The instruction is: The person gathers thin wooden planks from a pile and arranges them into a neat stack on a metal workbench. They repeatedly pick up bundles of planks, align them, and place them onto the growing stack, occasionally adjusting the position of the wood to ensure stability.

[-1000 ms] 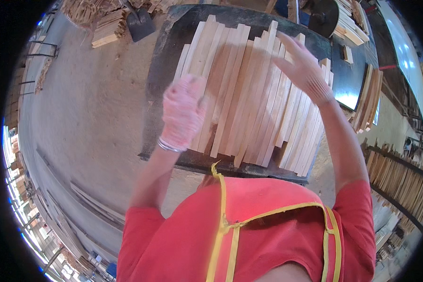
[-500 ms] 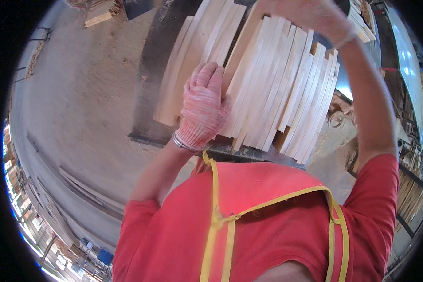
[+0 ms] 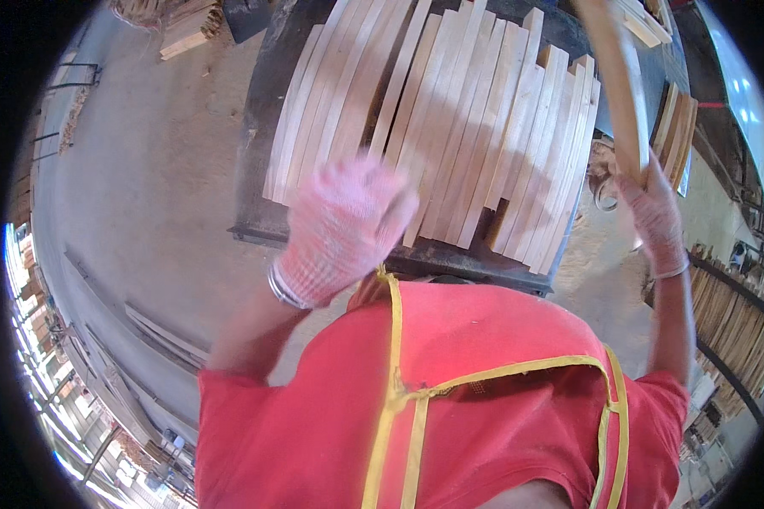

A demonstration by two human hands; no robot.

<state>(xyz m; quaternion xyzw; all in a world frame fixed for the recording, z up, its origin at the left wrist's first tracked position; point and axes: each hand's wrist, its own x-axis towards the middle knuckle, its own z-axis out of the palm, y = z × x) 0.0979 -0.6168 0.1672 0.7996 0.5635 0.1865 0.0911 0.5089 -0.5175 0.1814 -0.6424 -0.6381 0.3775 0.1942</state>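
Pale wooden slats [image 3: 475,127] stand side by side on edge on a dark metal table [image 3: 267,136], their near ends uneven. Out to the right, my right hand [image 3: 651,216] in a pinkish knit glove is closed round the near end of one long wooden slat [image 3: 624,93]. That slat rises toward the top of the view, beyond its edge. My left hand [image 3: 348,225], gloved alike, is over the near ends of the left slats. Motion smears its fingers, so I cannot tell whether it touches them.
More wooden pieces [image 3: 675,136] lie beyond the table's right side, with a bundle of strips [image 3: 734,314] lower right. Long boards [image 3: 165,331] rest along the floor at left. At the upper left sits a wood stack [image 3: 191,30].
My right hand has come from the far end of the slats to the right, now with a slat in it. My left hand has drawn slightly back toward me.
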